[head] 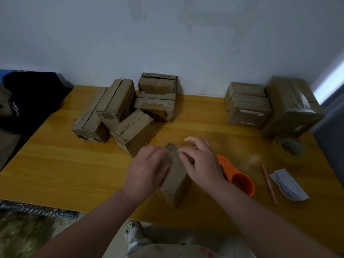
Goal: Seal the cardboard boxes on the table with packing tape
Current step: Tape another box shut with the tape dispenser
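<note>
So: one box [176, 183] held closed near the surface's [55, 164] front edge.
Left hand [149, 168] grips its side to steady it; right hand [202, 161], fingers spread, presses the top, likely flattening flaps. Dispenser [240, 180] just beside, within reach; more boxes [119, 108] behind.

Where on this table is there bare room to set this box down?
Widest bare patch: front left tabletop, between the left box cluster, the held box and the near edge. Also mid-back, between that cluster and the right boxes. Crowded right: tape dispenser, pen, folded paper, tape roll.
</note>
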